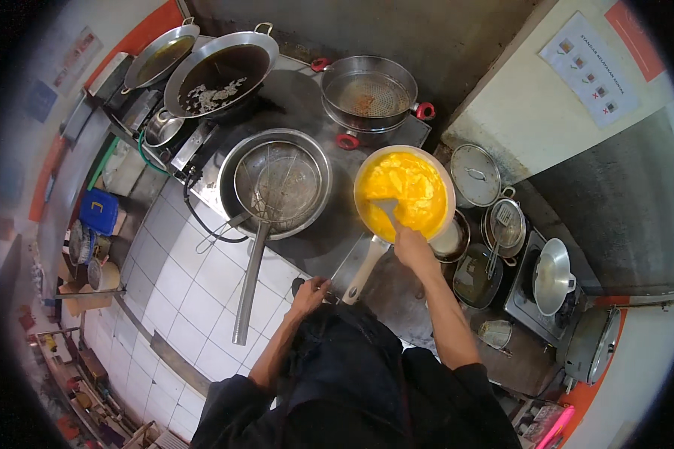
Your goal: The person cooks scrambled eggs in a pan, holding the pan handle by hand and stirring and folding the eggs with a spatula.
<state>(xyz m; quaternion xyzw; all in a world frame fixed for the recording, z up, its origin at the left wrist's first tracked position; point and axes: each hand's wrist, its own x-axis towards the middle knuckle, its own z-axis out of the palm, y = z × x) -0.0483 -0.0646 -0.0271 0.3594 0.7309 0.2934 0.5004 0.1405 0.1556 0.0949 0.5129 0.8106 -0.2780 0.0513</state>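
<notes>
My right hand (pixel 414 250) is closed round the handle of a spatula (pixel 386 205). Its flat blade dips into yellow, partly set beaten egg (pixel 406 179) that fills a frying pan (pixel 446 173) with a pale rim. The pan's beige handle (pixel 365 273) points back toward me, and neither hand is on it. My left hand (pixel 309 296) is at the counter's front edge, left of that handle. Its fingers are curled at a small dark and metal part that I cannot make out.
A long-handled strainer (pixel 250 292) rests across a metal bowl (pixel 225 179), its handle jutting over the front edge. Behind stand a red-handled steamer pot (pixel 372 127) and a wok (pixel 174 82) of dark oil. At right are a glass lid (pixel 475 176), a slotted turner (pixel 505 215) and another wok (pixel 552 277).
</notes>
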